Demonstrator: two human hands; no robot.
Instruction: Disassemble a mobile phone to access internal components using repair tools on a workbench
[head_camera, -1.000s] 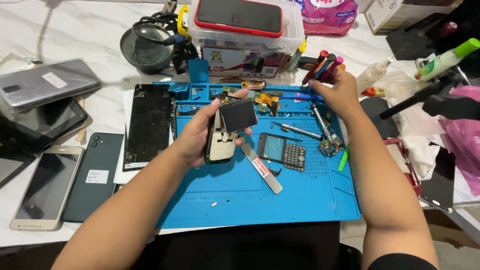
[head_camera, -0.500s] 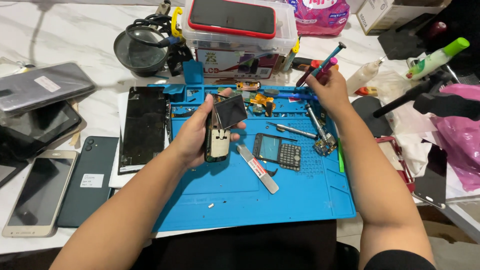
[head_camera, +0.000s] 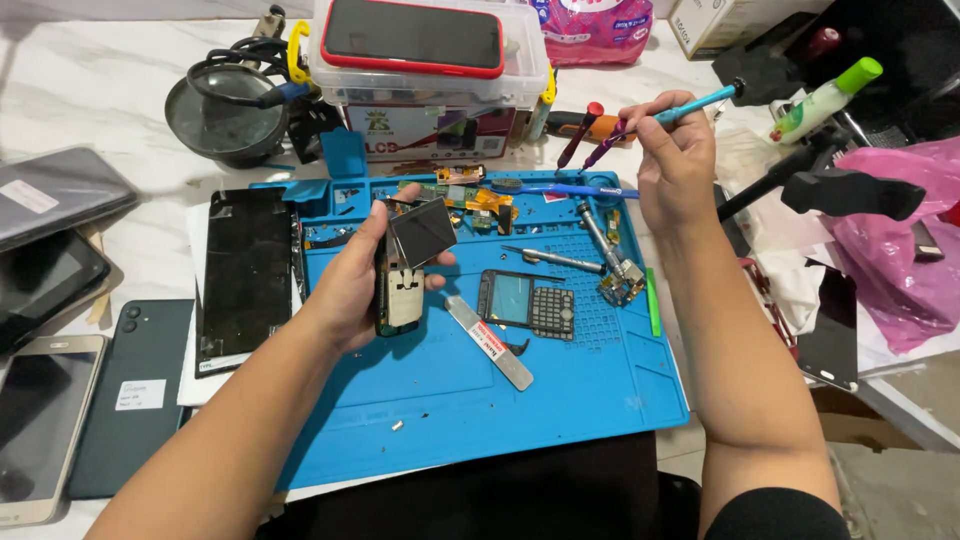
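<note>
The left hand (head_camera: 350, 290) grips the opened phone (head_camera: 400, 285) above the blue mat (head_camera: 560, 400), its small screen flipped up. Right hand (head_camera: 675, 165) fingers pinch a blue screwdriver (head_camera: 695, 102) beyond the mat's far edge. Best to steady the phone low before bringing the tip in.

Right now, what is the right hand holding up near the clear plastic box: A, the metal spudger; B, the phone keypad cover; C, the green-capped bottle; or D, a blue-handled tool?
D: the right hand grips a blue-handled tool, while the metal spudger lies on the blue mat.
</note>
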